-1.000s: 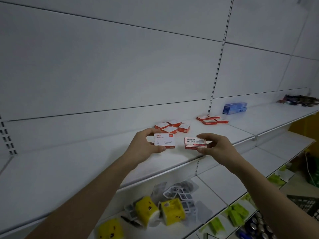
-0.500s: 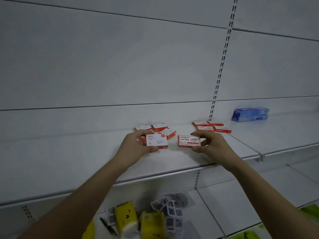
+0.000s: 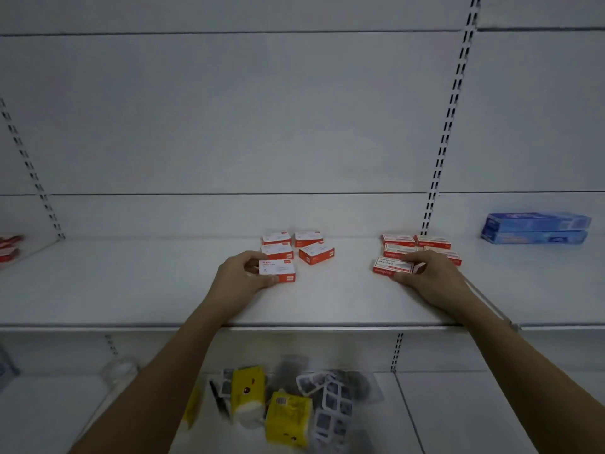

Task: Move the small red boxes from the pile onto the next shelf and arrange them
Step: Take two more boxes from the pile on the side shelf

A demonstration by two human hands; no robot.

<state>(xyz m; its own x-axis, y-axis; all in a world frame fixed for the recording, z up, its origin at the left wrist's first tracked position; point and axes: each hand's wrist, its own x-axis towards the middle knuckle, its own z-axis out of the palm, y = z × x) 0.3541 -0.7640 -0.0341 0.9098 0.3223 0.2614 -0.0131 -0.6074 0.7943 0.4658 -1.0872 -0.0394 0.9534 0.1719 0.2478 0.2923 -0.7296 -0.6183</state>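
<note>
My left hand grips a small red-and-white box, which sits on the white shelf just in front of a group of several like boxes. My right hand holds a flatter red box low on the shelf, at the front of a second group of several red boxes near the slotted upright.
A blue package stack lies on the shelf at the right. More red boxes show at the far left edge. The lower shelf holds yellow packs and blister-packed items.
Both hands have moved apart and down, each bringing its box to the shelf beside its own group. The camera has turned left to face the shelf squarely.
</note>
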